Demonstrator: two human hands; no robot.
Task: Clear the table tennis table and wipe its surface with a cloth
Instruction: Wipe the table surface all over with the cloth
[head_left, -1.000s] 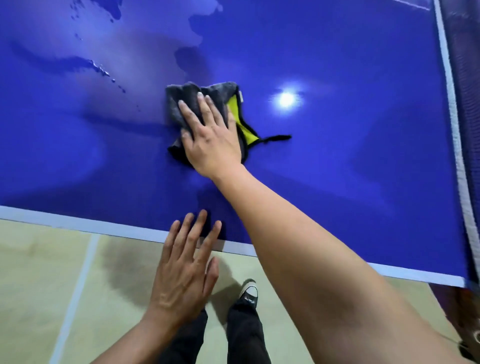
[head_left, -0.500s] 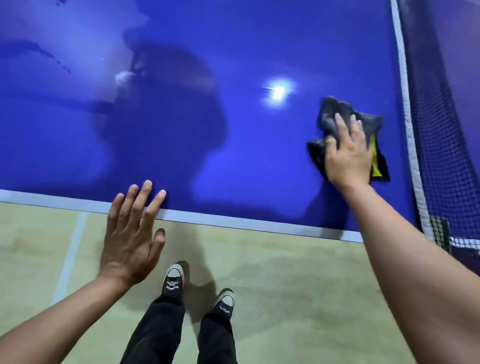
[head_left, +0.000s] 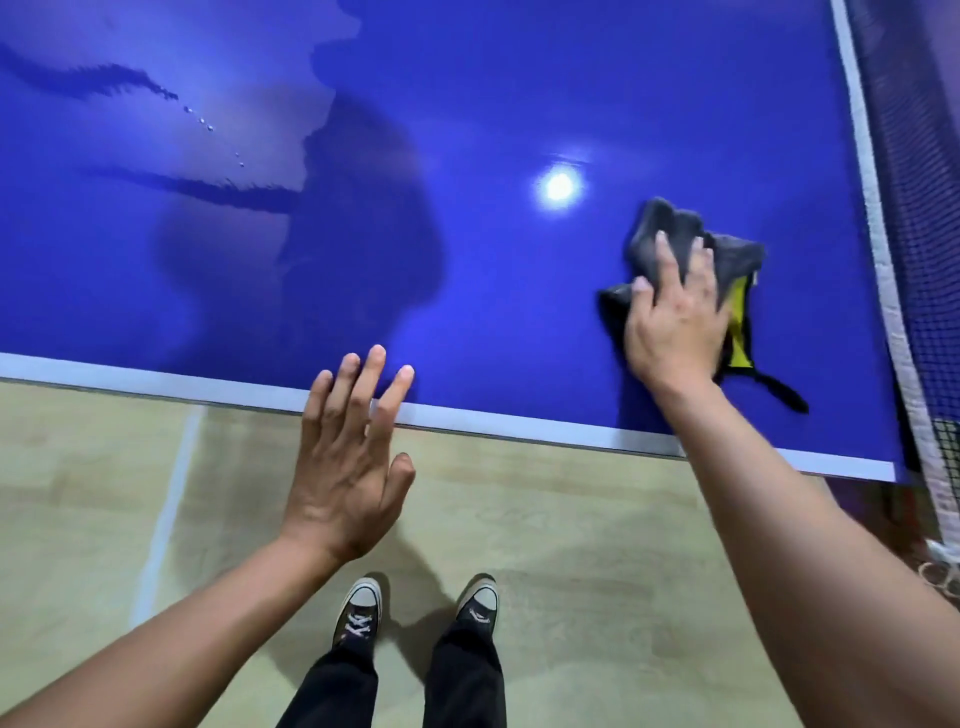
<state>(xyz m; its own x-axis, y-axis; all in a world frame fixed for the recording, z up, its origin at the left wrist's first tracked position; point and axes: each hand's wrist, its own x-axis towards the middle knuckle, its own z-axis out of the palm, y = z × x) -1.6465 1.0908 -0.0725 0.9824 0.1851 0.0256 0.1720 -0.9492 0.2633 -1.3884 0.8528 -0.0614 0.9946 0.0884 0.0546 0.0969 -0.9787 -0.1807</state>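
Cloth (head_left: 737, 262): bunched under right hand (head_left: 675, 322), flat fingers pressing it onto desk (head_left: 493, 93) for wiping.
Left hand (head_left: 348, 467): spread, empty, lower centre, likely balancing.

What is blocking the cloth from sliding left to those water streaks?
Nothing visible. The right hand presses the cloth by the net; bare table tennis table lies between it and the water streaks. The left hand is at the near edge, off that path.
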